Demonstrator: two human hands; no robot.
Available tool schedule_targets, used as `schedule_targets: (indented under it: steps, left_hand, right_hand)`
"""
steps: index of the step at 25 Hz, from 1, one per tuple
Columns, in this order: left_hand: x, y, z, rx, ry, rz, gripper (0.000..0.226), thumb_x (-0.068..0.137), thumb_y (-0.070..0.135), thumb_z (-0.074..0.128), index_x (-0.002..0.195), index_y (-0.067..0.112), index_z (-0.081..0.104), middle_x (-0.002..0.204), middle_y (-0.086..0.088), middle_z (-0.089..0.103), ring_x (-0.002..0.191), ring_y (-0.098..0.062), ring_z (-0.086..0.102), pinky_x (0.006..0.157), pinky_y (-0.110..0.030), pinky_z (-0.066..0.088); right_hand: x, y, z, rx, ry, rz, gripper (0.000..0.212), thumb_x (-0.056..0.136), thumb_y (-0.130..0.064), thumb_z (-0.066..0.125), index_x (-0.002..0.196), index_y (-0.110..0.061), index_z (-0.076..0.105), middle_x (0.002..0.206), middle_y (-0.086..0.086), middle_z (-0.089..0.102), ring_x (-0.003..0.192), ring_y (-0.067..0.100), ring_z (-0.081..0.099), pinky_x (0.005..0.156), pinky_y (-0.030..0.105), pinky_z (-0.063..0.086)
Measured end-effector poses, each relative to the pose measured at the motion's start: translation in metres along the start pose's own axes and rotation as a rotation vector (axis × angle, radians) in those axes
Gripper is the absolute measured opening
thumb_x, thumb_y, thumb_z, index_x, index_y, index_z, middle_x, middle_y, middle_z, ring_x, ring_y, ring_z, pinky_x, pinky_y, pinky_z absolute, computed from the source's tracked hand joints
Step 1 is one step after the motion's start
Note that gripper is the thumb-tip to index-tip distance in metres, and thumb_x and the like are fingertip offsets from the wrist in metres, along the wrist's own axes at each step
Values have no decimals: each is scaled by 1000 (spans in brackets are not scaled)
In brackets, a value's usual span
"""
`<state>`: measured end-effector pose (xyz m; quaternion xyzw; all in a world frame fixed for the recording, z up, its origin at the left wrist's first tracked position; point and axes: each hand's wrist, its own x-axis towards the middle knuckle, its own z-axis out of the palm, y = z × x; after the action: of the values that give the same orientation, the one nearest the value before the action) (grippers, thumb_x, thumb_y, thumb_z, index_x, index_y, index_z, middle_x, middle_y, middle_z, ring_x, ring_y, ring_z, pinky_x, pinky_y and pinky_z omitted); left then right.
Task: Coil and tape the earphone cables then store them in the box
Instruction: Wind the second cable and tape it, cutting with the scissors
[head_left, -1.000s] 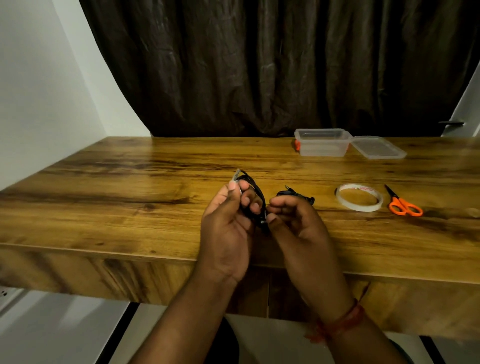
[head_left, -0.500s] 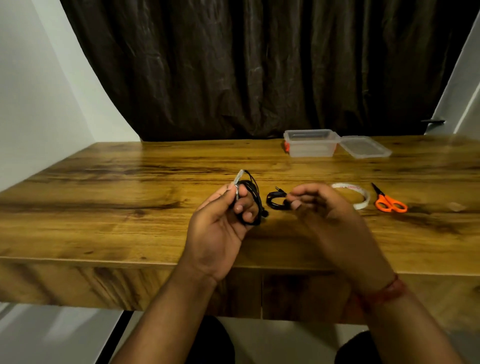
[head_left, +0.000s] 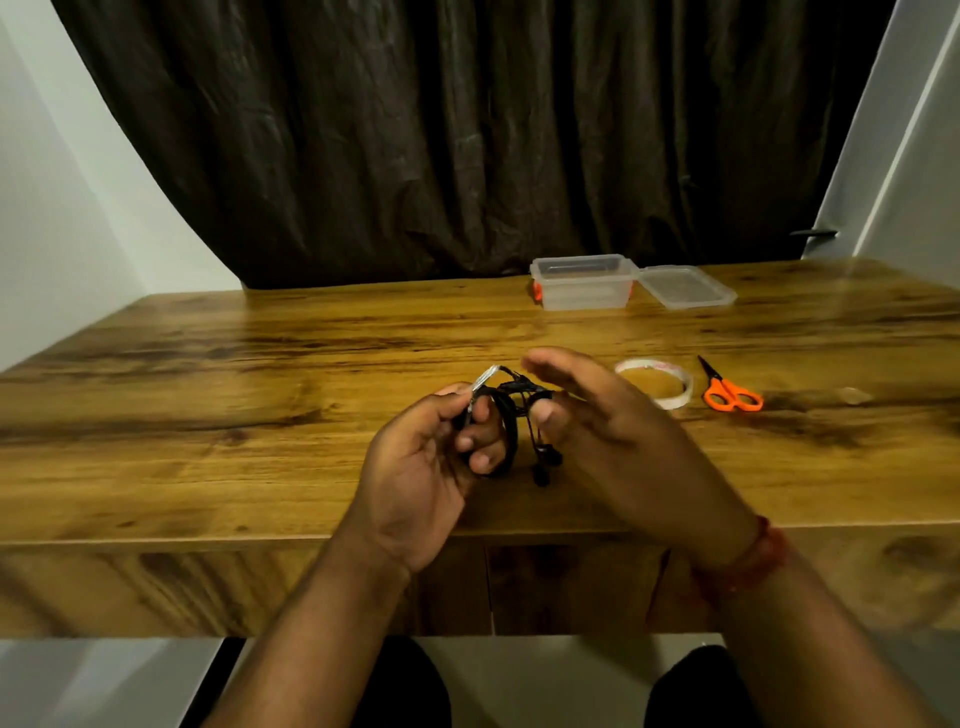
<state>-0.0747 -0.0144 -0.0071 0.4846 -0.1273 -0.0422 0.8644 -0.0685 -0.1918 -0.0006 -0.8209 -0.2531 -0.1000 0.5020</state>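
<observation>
Loops of black earphone cable (head_left: 506, 415) sit wound on the left hand (head_left: 426, 462), whose curled fingers pinch them above the table (head_left: 208, 415), while the right hand (head_left: 597, 431), fingers spread, should wrap the loose end snugly.

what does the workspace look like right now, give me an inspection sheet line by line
surface: wooden table, dark grain streaks.
job's things: black earphone cable coiled round the left hand's fingers, earbuds dangling; tape roll flat on the table; orange scissors just right of it; clear box at the far edge, lid off, lying beside it.
clutter: nothing seen.
grippers: left hand grips the coil; right hand has its fingers straight, thumb at the cable.
cables: only the earphone cable; whether it is taped cannot be told.
surroundings: dark curtain behind, pale wall to the left.
</observation>
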Motion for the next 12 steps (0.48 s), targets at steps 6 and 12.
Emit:
schedule_targets:
  steps: [6, 12]
  left_hand:
    - [-2, 2, 9, -101, 85, -12, 24, 88, 24, 44, 70, 10, 51, 55, 1, 39, 51, -11, 45, 48, -18, 44]
    - [-5, -14, 6, -150, 97, 84, 17, 87, 22, 52, 76, 8, 53, 67, -6, 47, 65, -18, 47, 59, -24, 48]
  right_hand:
    - [1, -7, 37, 77, 91, -15, 27, 99, -27, 49, 122, -28, 63, 104, -14, 64, 98, -1, 60, 83, 18, 48]
    - [8, -6, 38, -125, 227, 52, 14, 94, -24, 56, 96, -23, 70, 90, -9, 61, 81, 4, 58, 69, 23, 47]
